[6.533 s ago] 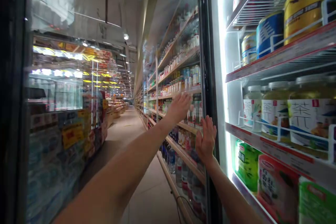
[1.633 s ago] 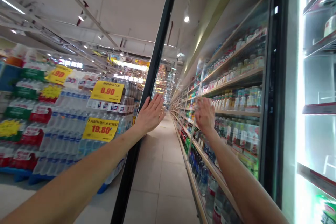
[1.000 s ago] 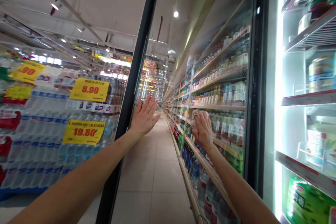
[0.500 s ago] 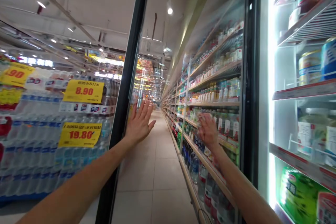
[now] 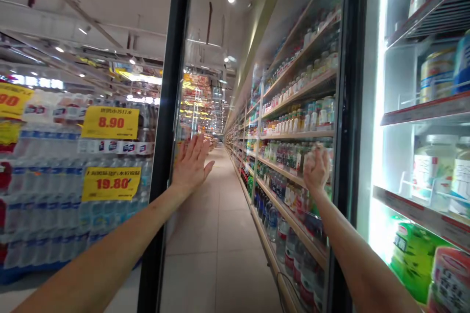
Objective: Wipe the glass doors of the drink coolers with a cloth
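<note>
The open glass door (image 5: 216, 190) of a fridge stands in front of me, with a dark frame on both sides. My left hand (image 5: 191, 162) lies flat on the pane near its left frame, fingers stretched out and holding nothing. Over on the right side of the glass is my right hand (image 5: 317, 168), its fingers closed round a small crumpled, pale, cloth-like wad (image 5: 318, 146). Most of that wad is hidden by the fingers, and blur hides its details.
To the right, lit fridge shelves (image 5: 414, 205) hold cans, bottles and green packs (image 5: 413, 254). Stacked water bottles (image 5: 40, 176) with yellow price signs (image 5: 110, 123) stand at the left. Through the glass show a tiled aisle floor (image 5: 235, 225) and long drink shelves (image 5: 293, 134).
My right hand has slid right across the pane, closer to the right frame, with the wad. My left hand stays flat on the glass. The view has shifted slightly.
</note>
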`<state>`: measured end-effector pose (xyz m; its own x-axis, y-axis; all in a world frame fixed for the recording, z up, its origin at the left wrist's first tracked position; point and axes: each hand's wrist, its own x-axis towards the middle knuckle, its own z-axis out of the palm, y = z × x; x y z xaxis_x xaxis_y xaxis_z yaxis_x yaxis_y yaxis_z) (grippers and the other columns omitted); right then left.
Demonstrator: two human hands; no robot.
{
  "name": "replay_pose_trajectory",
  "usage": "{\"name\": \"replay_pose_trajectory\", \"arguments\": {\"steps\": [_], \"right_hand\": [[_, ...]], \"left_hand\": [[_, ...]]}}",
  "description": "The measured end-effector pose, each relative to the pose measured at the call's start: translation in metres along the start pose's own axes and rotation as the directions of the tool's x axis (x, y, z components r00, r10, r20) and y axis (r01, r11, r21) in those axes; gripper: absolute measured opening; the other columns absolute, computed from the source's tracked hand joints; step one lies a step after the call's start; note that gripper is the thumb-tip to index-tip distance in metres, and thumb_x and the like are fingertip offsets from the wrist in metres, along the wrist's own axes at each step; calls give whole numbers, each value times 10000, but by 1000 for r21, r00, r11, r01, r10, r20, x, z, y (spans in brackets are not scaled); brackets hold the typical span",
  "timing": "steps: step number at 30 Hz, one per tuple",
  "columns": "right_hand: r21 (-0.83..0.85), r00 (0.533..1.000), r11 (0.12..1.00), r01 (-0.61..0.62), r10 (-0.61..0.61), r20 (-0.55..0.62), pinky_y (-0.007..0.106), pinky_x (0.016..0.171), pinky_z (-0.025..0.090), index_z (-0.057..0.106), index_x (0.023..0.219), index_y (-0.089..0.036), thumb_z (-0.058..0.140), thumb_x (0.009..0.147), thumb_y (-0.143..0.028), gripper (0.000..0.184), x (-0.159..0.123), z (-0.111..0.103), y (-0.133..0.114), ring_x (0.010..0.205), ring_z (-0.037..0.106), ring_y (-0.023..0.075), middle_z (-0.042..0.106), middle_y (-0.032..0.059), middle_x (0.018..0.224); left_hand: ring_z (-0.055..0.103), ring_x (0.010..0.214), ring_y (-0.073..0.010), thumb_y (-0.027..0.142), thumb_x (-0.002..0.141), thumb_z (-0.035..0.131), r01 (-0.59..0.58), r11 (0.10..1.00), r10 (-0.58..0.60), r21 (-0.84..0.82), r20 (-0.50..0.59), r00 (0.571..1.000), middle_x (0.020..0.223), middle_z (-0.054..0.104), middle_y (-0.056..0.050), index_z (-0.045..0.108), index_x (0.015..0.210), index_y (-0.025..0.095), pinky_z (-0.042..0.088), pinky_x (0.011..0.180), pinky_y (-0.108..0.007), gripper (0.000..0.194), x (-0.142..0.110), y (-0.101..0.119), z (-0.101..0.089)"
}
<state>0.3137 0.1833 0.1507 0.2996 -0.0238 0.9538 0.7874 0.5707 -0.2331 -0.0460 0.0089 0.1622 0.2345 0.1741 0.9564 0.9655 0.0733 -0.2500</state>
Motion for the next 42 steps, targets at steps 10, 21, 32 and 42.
{"name": "replay_pose_trajectory", "arguments": {"steps": [10, 21, 32, 42], "right_hand": [[96, 879, 891, 444, -454, 144, 454, 1054, 284, 497, 1235, -193, 398, 813, -282, 442, -1, 16, -78, 1317, 299, 236, 417, 92, 1372], [196, 781, 792, 579, -607, 149, 446, 1061, 284, 490, 1241, -180, 405, 809, -254, 447, 5, 20, -114, 1338, 254, 230, 424, 93, 1367], [78, 980, 977, 197, -199, 27, 508, 1048, 275, 443, 1280, -128, 364, 809, -236, 489, 19, 25, -102, 1328, 259, 275, 374, 149, 1388], [35, 970, 975, -220, 223, -95, 542, 1028, 278, 431, 1281, -71, 331, 795, -262, 532, 48, 21, -50, 1293, 317, 306, 396, 205, 1353]], "left_hand": [[136, 1365, -242, 389, 868, 393, 12, 1000, -12, 25, 3, 1000, 1465, 209, -101, 160, 1407, 172, 98, 1107, -469, 626, 1, 1, 2], [146, 1364, -236, 375, 872, 388, 7, 998, -7, 62, 3, 1000, 1459, 225, -97, 172, 1405, 163, 117, 1106, -457, 612, -1, 0, 2], [126, 1368, -217, 371, 881, 373, 6, 999, -6, 49, 1, 1000, 1462, 212, -85, 155, 1407, 179, 120, 1104, -452, 601, -3, -1, 3], [132, 1366, -235, 354, 876, 370, 15, 999, -16, 46, 14, 1000, 1462, 211, -98, 207, 1396, 152, 111, 1101, -462, 581, -8, 1, 2]]}}
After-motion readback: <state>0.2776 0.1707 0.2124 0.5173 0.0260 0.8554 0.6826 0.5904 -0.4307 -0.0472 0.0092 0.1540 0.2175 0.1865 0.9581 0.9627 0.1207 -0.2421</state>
